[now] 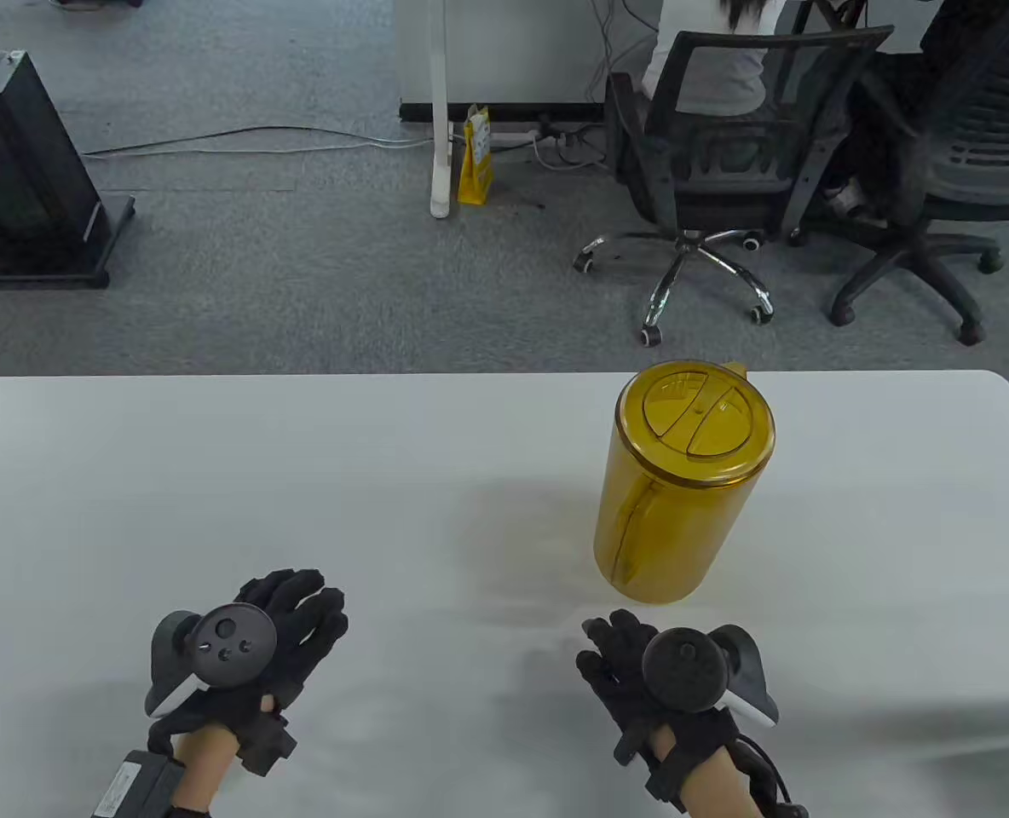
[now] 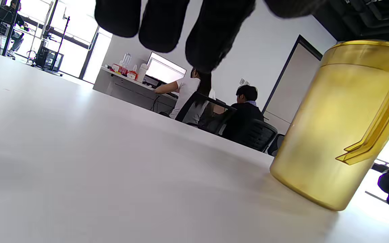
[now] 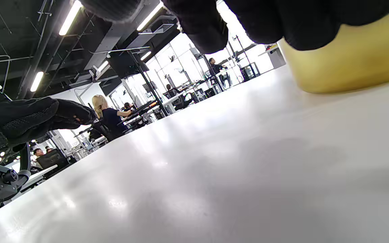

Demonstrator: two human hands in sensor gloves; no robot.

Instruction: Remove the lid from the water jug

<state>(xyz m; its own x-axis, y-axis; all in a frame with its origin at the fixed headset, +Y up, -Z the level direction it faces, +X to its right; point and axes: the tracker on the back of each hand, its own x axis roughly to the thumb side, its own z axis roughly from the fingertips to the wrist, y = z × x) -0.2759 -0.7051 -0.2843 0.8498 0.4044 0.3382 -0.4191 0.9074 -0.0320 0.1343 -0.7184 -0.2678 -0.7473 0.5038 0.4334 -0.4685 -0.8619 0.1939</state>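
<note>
My left hand [image 1: 287,630] sits in the lower left of the table view, palm down, its gloved fingers [image 1: 317,601] loosely extended toward the upper right and holding nothing, with the tracker strapped on its back. My right hand [image 1: 632,673] sits in the lower right of centre, also palm down, fingers relaxed and slightly bent, pointing up the frame and gripping nothing. Both forearms enter from the bottom edge, well apart from each other.
</note>
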